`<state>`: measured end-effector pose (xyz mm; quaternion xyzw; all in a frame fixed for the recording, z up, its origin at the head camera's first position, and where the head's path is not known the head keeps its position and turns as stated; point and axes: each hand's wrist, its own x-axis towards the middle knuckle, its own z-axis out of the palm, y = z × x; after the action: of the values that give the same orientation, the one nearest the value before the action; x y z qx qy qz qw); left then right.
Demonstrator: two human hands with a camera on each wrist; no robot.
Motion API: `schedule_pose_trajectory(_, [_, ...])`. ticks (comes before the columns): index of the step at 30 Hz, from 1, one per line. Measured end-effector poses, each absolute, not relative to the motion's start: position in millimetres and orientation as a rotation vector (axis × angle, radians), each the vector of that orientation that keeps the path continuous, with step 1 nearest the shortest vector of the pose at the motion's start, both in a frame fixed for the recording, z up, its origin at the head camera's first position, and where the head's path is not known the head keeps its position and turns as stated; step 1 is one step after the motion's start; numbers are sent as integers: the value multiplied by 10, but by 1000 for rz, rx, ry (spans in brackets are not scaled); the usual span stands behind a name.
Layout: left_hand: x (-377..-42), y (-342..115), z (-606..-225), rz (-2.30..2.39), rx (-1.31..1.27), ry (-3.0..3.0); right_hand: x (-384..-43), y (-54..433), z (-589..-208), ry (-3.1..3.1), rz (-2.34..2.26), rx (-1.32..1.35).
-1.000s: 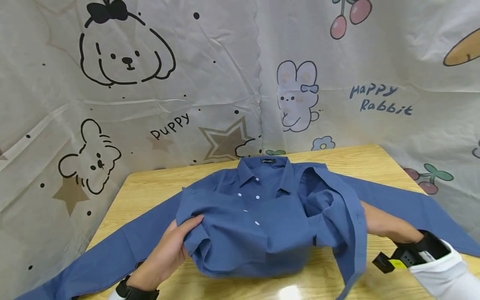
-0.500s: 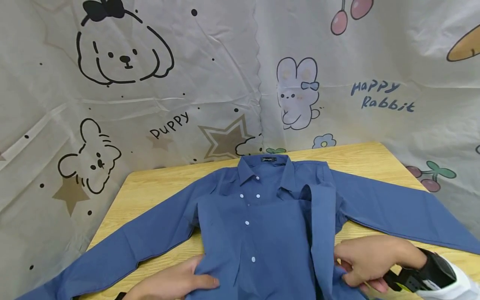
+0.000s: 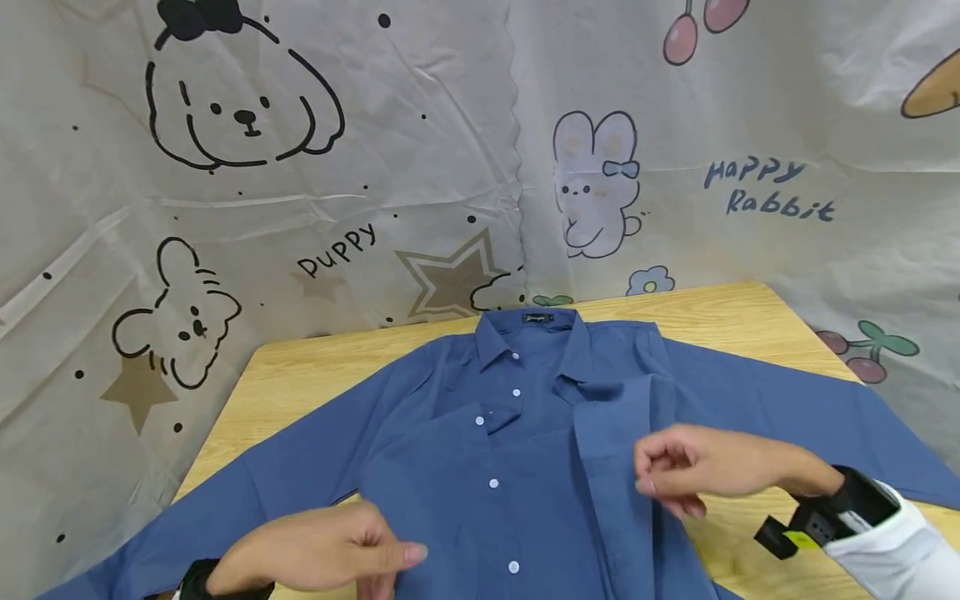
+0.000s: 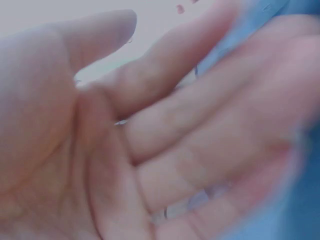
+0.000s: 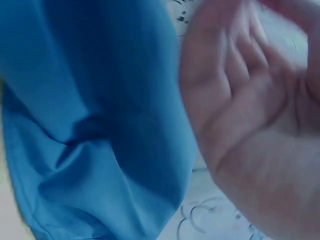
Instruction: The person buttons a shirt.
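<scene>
A blue long-sleeved button-up shirt (image 3: pixel 457 467) lies front up, its collar at the far side and its sleeves spread left and right. The front hangs open, and white buttons run down one edge. Over the lower left part of the shirt is my left hand (image 3: pixel 322 542), thumb out; its fingers hold nothing in the left wrist view. My right hand (image 3: pixel 712 462) hovers by the right front edge with loosely bent fingers. In the right wrist view its palm (image 5: pixel 255 135) holds no cloth, and the shirt (image 5: pixel 95 120) hangs beside it.
The shirt lies on a light wooden table (image 3: pixel 322 367). Behind it hangs a pale curtain (image 3: pixel 442 150) printed with cartoon animals and lettering. The table's right corner lies beyond the right sleeve (image 3: pixel 780 408).
The lower shirt, lifted and bunched earlier, has come down flatter toward the near side. Both hands have let go of the cloth, and the right hand has risen from the lower right front.
</scene>
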<state>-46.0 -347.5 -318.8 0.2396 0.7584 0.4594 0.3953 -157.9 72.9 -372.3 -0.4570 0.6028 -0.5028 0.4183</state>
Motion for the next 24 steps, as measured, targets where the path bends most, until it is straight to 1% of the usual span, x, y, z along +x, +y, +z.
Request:
schedule_pose_trajectory(3, [-644,-3422,-3117,1270,656,2038,-1761,714,-3689,1686,-1425,-1169])
schedule_pose_trajectory(7, [-839,-3307,-3140,1341,603,2246,-1935,690,-3660,1874,-1460,-1093])
schedule_pose_trajectory(11, [-959,-3250,-3166,1315,571,2406,-2019,625,-3645,1956,-1447,-1058])
schedule_pose_trajectory(20, [-1213,-3215,-3199,1279,551,2568,-2170,485,-3547,2069,-1434,-1049])
schedule_pose_trajectory(24, [-1344,-3229,-3245,1303,503,2655,-2269,456,-3523,2121,-1422,-1024])
